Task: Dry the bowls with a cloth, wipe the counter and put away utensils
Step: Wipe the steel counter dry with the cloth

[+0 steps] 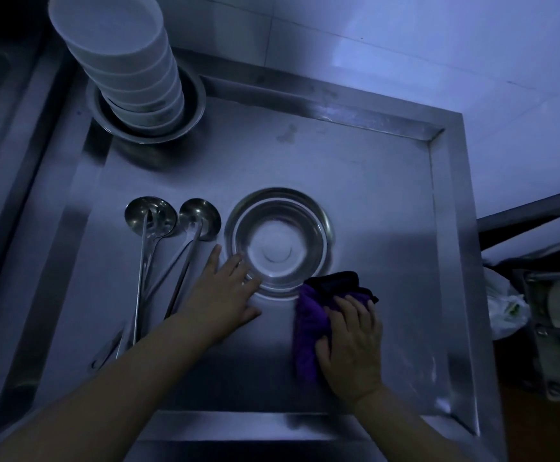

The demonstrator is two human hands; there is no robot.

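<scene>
Left arm: reaching forward from the lower left, bare forearm stretched out.
Left hand (pixel 228 291): lying palm down, fingers (pixel 233 261) straight and spread, tips touching a rim.
Right arm: coming in from the lower right, wrist bent slightly.
Right hand (pixel 351 345): pressing flat, palm down, fingers slightly curved and spread over a cloth (pixel 308 328).

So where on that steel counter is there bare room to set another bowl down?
Bare patches: the far right stretch between the single steel bowl and the counter's raised rim, and the near edge between the two forearms. Crowded: the left, with two steel ladles and the stack of white bowls.
</scene>
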